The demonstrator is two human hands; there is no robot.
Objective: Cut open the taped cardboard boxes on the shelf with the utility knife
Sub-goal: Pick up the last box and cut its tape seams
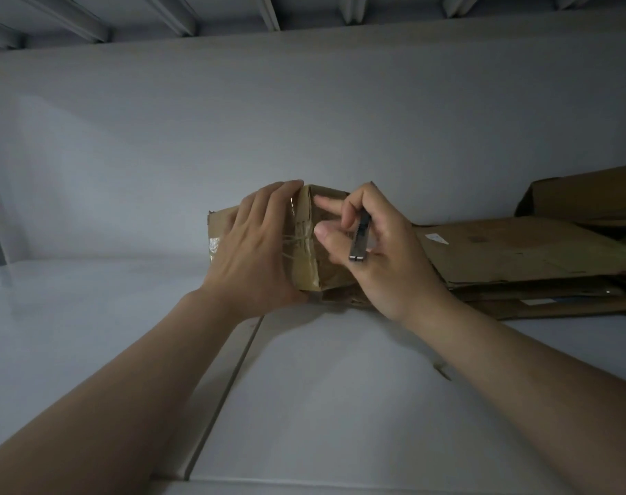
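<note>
Since the cardboard box [306, 223] sits on the white shelf [90, 316] straight ahead and squarely between both hands, neither hand has to reach for it; what matters is how the knife lies against the taped ridge. That ridge, bound in brown tape [306, 276], runs from the far top corner down toward the person. The body of the box seems to stretch crosswise, left and right of the ridge, though the hands hide much of it. The left hand [254, 244] spans the left part of the box, fingertips reaching the far top edge and thumb against the near lower corner, clasping it steady. The right hand [386, 251] is just beside the ridge on its right. Its curled fingers hold the utility knife [361, 237] against the palm, while the thumb and forefinger stretch out to touch the box's right face. The knife's butt points back toward the person and its front end is hidden behind the fingers, so whether a blade is out cannot be told. It lies roughly parallel to the tape rather than on it, so in my judgement the right hand must turn the tip onto the tape before cutting. Flattened cardboard [519, 251] lies stacked to the right, touching or nearly touching the box.
</note>
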